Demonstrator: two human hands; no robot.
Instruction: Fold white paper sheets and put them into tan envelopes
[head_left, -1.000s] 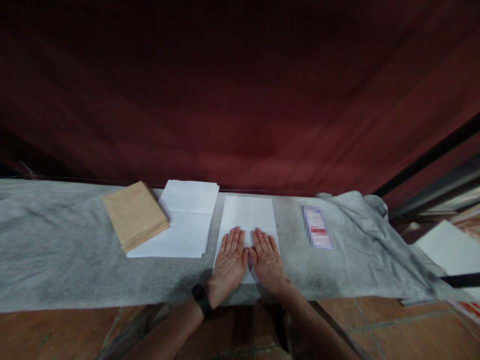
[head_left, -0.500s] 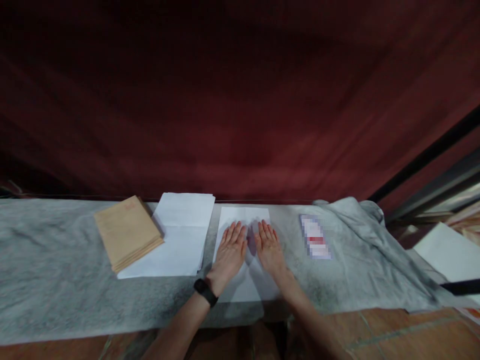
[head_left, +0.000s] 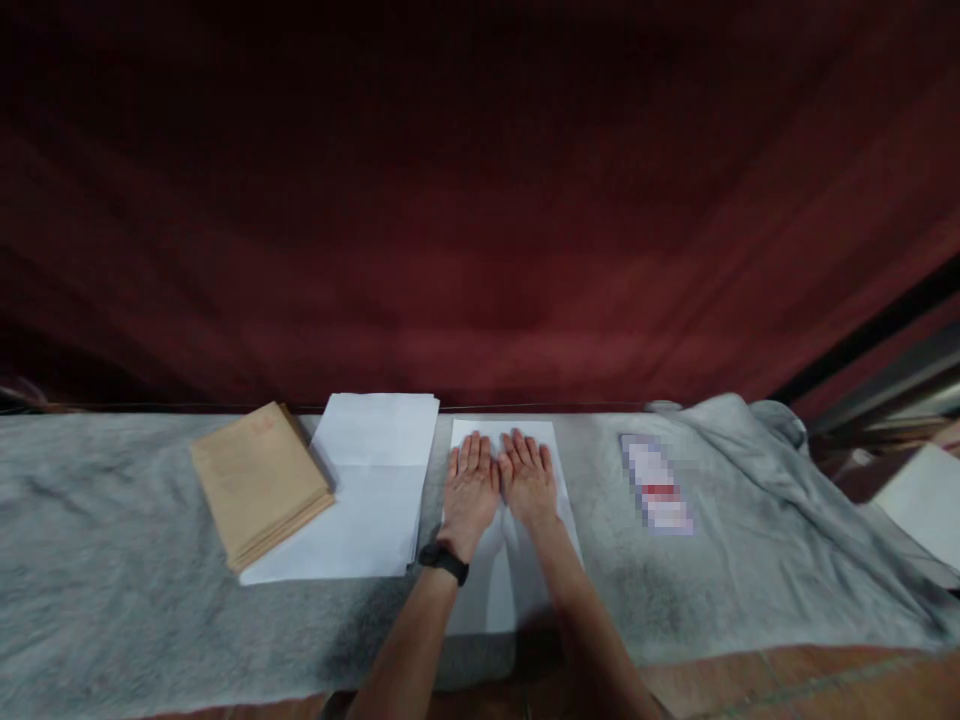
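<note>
One view, head camera. Left hand [head_left: 472,490]: lies palm down on white sheet [head_left: 499,590], close to left edge of paper. Right hand [head_left: 531,485]: lies palm down on same sheet, just beside the left. Fingers on both: straight, slightly parted, laid flat over the paper. Thumbs: turned inward, very near each other; cannot tell whether touching. Position of sheet: runs beneath palms and fingers. Shows past fingertips as a thin strip at far end, past right hand as a margin, and between forearms as a broader part toward the body, partly in shadow. Left wrist: bears dark wristband [head_left: 444,563]. Left of sheet: paper stack [head_left: 367,510], white, line across it, near but apart. Overlapping left part of stack: brown paper packets [head_left: 262,480], piled, set askew. Right of sheet: flat purplish item [head_left: 660,490], blurred into blocks, detail unreadable. Underneath: grey cloth [head_left: 120,540]. Behind: dark red backdrop [head_left: 480,300].
</note>
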